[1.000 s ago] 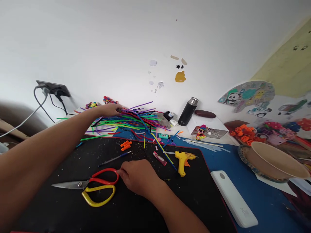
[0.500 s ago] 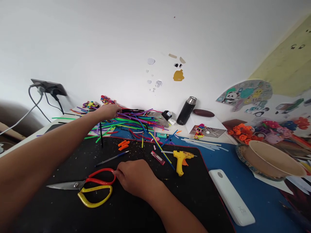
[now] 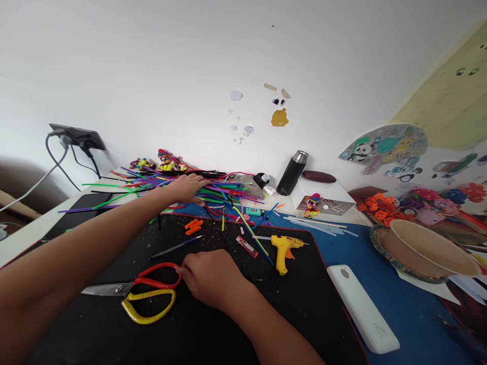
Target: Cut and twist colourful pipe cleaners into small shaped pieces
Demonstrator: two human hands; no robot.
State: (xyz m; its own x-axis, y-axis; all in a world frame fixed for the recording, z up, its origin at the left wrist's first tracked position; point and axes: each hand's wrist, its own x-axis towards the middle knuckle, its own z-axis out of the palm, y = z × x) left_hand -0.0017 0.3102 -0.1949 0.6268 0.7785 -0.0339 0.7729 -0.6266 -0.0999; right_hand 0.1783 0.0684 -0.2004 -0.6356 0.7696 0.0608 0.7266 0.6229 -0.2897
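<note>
A heap of colourful pipe cleaners (image 3: pixel 228 191) lies along the back of the desk. My left hand (image 3: pixel 187 188) rests over the heap's front, fingers stretched to the right and thumb apart, gripping nothing that I can see. On the black mat, my right hand (image 3: pixel 213 279) is closed with its fingers curled under. Its thumb and forefinger are pressed together at the edge of the red handle of the scissors (image 3: pixel 150 291); whatever they hold is hidden. The scissors lie with their blade pointing left, the tip partly covered by my left forearm.
A yellow glue gun (image 3: pixel 283 253), a pen (image 3: pixel 175 248), orange pieces (image 3: pixel 194 226) and a red-labelled small box (image 3: pixel 247 247) lie on the mat (image 3: pixel 304 309). Behind stands a black thermos (image 3: pixel 292 173). To the right are a white case (image 3: pixel 363 309) and a bowl (image 3: pixel 426 248).
My left hand has gone from a pinch at the back of the heap to spread fingers lower and further right. Some pipe cleaners have shifted leftward. My right hand stays in place.
</note>
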